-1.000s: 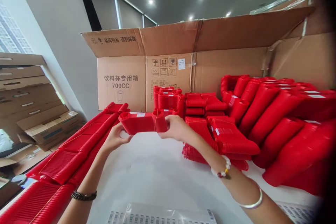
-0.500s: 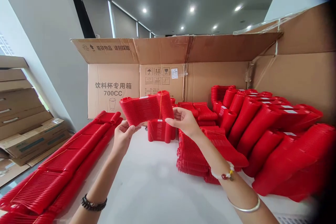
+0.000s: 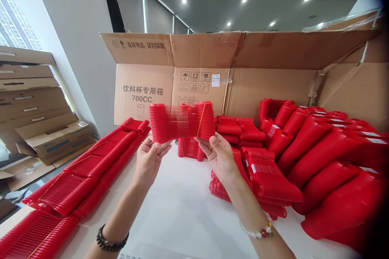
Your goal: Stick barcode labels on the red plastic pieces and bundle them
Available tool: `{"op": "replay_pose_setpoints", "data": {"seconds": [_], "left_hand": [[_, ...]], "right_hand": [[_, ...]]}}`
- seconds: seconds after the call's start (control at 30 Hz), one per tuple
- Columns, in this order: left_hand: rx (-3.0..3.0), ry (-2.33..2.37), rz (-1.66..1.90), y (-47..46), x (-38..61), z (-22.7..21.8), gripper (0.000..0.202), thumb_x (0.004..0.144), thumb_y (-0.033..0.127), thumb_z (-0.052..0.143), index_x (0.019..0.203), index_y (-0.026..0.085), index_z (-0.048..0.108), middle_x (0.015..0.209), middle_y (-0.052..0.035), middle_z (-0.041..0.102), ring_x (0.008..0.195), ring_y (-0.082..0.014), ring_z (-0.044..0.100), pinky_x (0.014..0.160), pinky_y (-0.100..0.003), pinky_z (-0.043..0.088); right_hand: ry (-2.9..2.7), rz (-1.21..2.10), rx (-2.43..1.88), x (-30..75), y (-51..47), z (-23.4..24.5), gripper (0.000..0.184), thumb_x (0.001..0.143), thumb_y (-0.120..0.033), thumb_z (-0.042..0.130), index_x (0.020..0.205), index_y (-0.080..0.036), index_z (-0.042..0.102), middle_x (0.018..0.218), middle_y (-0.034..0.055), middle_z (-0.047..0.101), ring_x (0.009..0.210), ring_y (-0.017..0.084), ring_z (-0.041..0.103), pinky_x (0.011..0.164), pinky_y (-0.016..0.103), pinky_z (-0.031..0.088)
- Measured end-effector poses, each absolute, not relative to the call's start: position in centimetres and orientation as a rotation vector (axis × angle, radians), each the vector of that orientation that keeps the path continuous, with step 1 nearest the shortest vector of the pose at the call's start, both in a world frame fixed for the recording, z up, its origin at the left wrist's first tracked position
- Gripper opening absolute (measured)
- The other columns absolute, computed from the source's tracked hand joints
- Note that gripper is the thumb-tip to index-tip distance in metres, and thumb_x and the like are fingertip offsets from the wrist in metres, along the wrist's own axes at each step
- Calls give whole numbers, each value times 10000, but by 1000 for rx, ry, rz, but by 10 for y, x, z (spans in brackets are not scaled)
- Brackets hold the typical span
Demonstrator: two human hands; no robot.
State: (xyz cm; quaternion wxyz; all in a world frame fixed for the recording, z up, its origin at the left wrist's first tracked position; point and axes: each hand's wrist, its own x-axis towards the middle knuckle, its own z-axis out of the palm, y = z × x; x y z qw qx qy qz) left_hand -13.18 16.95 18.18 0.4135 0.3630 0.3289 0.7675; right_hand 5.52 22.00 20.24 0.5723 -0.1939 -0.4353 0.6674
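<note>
A bundle of thin, nested red plastic pieces (image 3: pixel 182 123), with a rounded column at each end and an orange band near its right end, is held up level above the table. My left hand (image 3: pixel 148 162) supports its lower left corner, thumb in front and fingers beneath. At the lower right corner my right hand (image 3: pixel 220 156) grips it, the thumb up against the end and the fingers under the edge. Just behind and below stands a similar red bundle (image 3: pixel 191 148), partly hidden by the held one.
Long banded red rows (image 3: pixel 100 162) run along the table's left side. Several red stacks (image 3: pixel 267 170) and leaning bundles (image 3: pixel 322 149) fill the right. An opened cardboard box (image 3: pixel 142 85) forms a wall at the back. Cartons (image 3: pixel 51 137) are piled beyond the left edge of the white table (image 3: pixel 179 206).
The bundle has turned from tilted to level and faces me more squarely. My right hand has slid from its right side to beneath its lower right corner. The view has shifted left.
</note>
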Motion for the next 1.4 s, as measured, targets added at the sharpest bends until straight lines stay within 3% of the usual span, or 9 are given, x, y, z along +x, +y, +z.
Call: {"op": "replay_pose_setpoints", "data": {"seconds": [0.17,0.37,0.5,0.57,0.7,0.8,1.1,1.3,1.4], "left_hand": [[924,847,1894,164,-130,185,562,574,541,866,994,241,645,1019,-24,763,977,-241,734,871,-333,586],[897,800,1877,156,-133,186,532,549,428,914,1010,247,719,972,-11,773,906,-192,741,792,-258,602],[963,797,1897,151,-135,181,414,621,312,892,1003,251,743,987,-13,772,929,-153,721,798,-218,594],[1022,820,1913,148,-138,176,392,636,264,883,1005,243,749,1003,-25,773,940,-158,718,806,-219,597],[1183,949,1907,139,-146,160,424,622,196,884,1026,223,755,1018,-59,776,874,-198,744,736,-233,622],[1278,1040,1890,127,-148,144,449,603,148,886,1023,239,757,959,-41,788,825,-211,760,691,-229,636],[1657,1310,1986,91,-130,102,536,681,111,832,1151,333,698,1044,20,776,890,-177,755,819,-229,634],[2075,1377,2096,78,-118,90,610,706,52,798,1256,266,645,1137,-34,745,1001,-194,726,906,-250,604],[2147,1378,2148,74,-109,86,632,702,18,786,1277,228,630,1167,-67,722,1025,-203,714,900,-255,601]], "right_hand": [[-992,1606,-459,55,217,201,530,556,-486,913,910,-227,616,995,11,739,1029,231,704,911,315,590],[-947,1707,-416,60,210,203,450,586,-406,918,896,-205,660,955,-4,743,933,160,724,795,182,599],[-859,1822,-441,65,207,208,268,712,-287,855,857,-167,664,944,30,742,941,157,719,807,168,597],[-764,1925,-484,67,208,213,204,823,-299,759,916,-142,666,937,63,738,938,172,719,830,210,606],[-667,2153,-578,72,212,221,474,951,-483,539,1099,-41,627,1000,170,710,913,228,712,823,325,619],[-698,2219,-707,72,217,220,600,913,-593,536,1063,-20,630,904,166,696,852,252,703,781,357,613],[-844,2188,-769,59,216,201,404,778,-538,730,895,-163,635,821,50,652,758,191,634,793,372,547],[-845,2222,-604,55,200,201,410,684,-476,832,798,-157,601,708,-5,593,685,143,588,697,291,514],[-857,2206,-545,52,197,199,454,633,-480,864,824,-163,602,697,-10,607,707,164,625,706,295,508]]}}
